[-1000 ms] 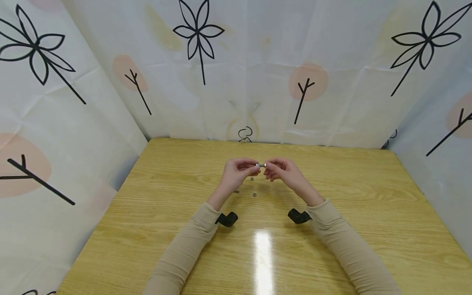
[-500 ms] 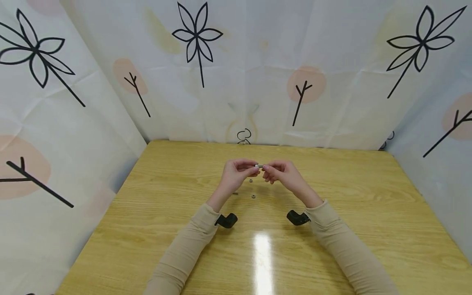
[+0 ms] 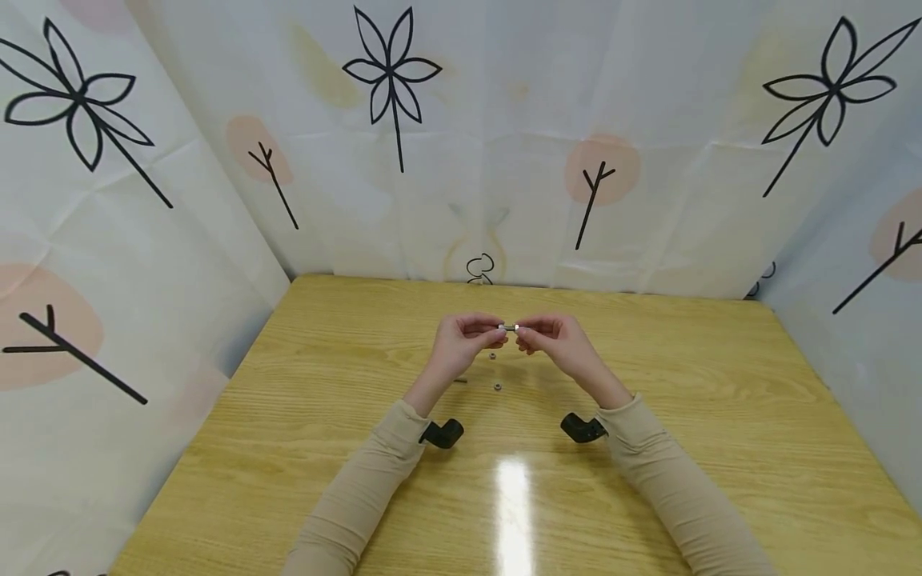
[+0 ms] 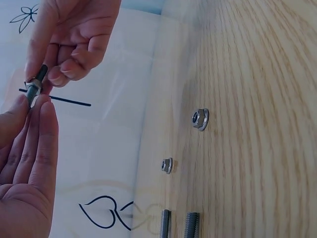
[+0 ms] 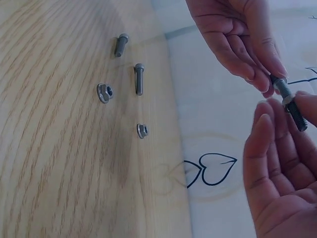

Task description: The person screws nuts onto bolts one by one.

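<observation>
In the head view a small metal bolt (image 3: pixel 510 328) is held up level over the table between both hands. My left hand (image 3: pixel 461 336) pinches its head end between thumb and fingers. On the threaded shaft sits a flange nut (image 5: pixel 288 100), and the thumb and fingertips of my right hand (image 3: pixel 558 340) pinch it. The shaft's free end pokes out past the nut in the right wrist view. The fingers hide part of the bolt head.
Two loose flange nuts (image 5: pixel 104 92) (image 5: pixel 142 131) lie on the wooden table (image 3: pixel 648 384). Beside them lie two bolts (image 5: pixel 139 79) (image 5: pixel 121 45), mostly hidden by my left wrist in the head view. A patterned cloth (image 3: pixel 461 200) hangs behind the table.
The right fingertips have closed over the nut end of the bolt, then shifted slightly so more of the nut shows. The left hand keeps its hold, and the loose nuts and bolts stay put.
</observation>
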### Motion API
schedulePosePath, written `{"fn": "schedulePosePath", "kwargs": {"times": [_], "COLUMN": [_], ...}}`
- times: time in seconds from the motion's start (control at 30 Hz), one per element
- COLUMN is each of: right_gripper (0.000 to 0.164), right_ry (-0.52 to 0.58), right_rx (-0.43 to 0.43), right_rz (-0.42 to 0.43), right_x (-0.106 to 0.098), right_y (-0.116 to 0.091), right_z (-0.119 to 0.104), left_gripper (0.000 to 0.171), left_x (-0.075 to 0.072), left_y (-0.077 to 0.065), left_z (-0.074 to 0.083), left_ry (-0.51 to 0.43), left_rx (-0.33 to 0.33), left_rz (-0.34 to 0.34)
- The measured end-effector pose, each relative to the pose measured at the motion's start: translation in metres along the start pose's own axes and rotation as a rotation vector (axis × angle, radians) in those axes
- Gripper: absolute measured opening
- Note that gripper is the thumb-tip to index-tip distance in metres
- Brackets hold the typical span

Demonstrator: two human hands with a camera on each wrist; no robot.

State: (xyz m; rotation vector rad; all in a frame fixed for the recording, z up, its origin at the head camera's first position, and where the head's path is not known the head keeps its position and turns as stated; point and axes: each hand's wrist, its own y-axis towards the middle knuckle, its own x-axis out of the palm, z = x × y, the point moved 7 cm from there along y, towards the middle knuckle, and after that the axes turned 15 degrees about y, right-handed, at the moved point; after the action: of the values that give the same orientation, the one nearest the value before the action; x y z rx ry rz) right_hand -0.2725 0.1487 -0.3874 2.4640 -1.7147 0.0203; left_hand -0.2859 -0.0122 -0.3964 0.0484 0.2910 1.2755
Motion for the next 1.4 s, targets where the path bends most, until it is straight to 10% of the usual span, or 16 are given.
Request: {"fn": "schedulePosePath", "kwargs": {"times": [1.4], "right_gripper": [0.032], "right_ry": [-0.028], "right_rx": [-0.013], "right_rz": [-0.019], "right_x": [-0.0041], "right_y": [-0.0015], "right_z": [0.0024], "left_gripper": [0.02], "left_x": [0.0057], "left_y": [0.0029], "left_z": [-0.0063], "left_ry": [-0.029], "left_rx": [-0.009], "left_rz": [0.006]}}
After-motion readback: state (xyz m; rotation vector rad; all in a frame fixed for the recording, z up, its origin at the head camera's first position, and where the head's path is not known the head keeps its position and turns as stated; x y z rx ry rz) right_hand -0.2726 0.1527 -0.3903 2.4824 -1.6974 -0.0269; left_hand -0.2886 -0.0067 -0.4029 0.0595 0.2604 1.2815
